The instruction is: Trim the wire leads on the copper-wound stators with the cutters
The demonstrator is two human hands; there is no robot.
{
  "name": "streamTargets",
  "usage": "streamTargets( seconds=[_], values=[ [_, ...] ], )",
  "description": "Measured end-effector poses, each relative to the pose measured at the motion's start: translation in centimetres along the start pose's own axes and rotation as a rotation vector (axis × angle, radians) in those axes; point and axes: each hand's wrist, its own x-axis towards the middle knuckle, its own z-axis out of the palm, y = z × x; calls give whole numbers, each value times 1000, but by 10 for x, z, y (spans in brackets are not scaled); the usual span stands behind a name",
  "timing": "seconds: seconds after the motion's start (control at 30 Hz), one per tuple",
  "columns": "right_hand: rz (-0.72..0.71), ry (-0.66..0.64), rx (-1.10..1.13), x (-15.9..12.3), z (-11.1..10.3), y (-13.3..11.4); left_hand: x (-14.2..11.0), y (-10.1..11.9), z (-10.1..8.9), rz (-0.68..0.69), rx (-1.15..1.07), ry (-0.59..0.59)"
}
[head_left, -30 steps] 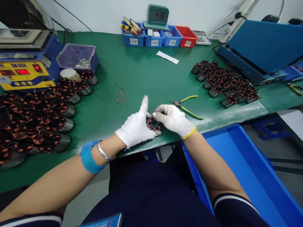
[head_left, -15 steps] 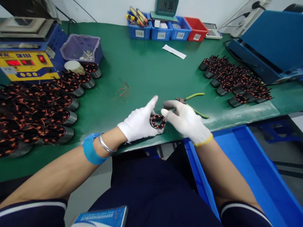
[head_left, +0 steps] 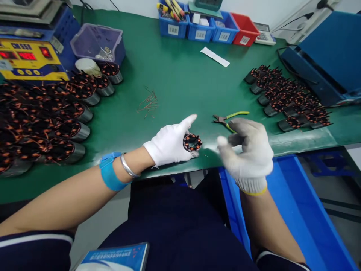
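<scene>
My left hand point(head_left: 174, 145), in a white glove, cradles a wound motor stator point(head_left: 192, 143) near the table's front edge. Its thumb points up and away from the stator, while the other fingers are partly hidden beneath it. The stator's ring of copper coils faces me. To the right, my gloved right hand point(head_left: 248, 150) is raised, its fingers curled and apart from the thumb, with nothing visible between them. Just beyond it lie diagonal cutters point(head_left: 222, 119) with green handles, one handle partly covered by the hand.
Many stators point(head_left: 67, 124) stand at the left, more stators point(head_left: 290, 94) at the right. Copper wire scraps point(head_left: 148, 102) lie mid-table. Behind are a purple bin point(head_left: 98, 41), blue bins point(head_left: 173, 30), a red bin point(head_left: 245, 30) and a paper strip point(head_left: 215, 57).
My right hand has moved away from the stator, to the right and toward me. My left hand still holds the stator. The whole view has shifted slightly.
</scene>
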Motion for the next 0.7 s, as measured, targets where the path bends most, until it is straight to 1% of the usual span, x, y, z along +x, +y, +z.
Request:
streamTargets(
  seconds=[0.03, 0.07, 0.1, 0.13, 0.2, 0.27, 0.37, 0.47, 0.57, 0.63, 0.7],
  values=[
    [-102, -86, 25, -1, 1, -5, 0, 0, -1, 0, 0, -14],
    [-172, -214, 33, -2, 3, -9, 0, 0, -2, 7, 4, -26],
    [-199, -338, 10, -2, 6, -11, 0, -1, -2, 19, 9, -33],
    [-185, -429, -34, -1, 10, -12, 0, -2, -3, 34, 13, -35],
    [-101, -529, -110, 0, 17, -7, 0, -5, -3, 69, 17, -28],
    [-27, -566, -108, 1, 20, 0, 1, -7, -1, 88, 9, -19],
    [21, -580, -26, 3, 16, 9, 3, -10, 0, 96, -3, -26],
    [27, -583, 31, 3, 12, 11, 3, -10, 0, 97, -10, -36],
    [29, -579, 41, 3, 13, 11, 1, -8, 2, 102, -9, -10],
    [35, -560, 73, 2, 14, 11, -1, -6, 4, 131, -55, 24],
    [37, -540, 135, 1, 13, 11, -2, -3, 6, 179, -148, 53]
  ],
)
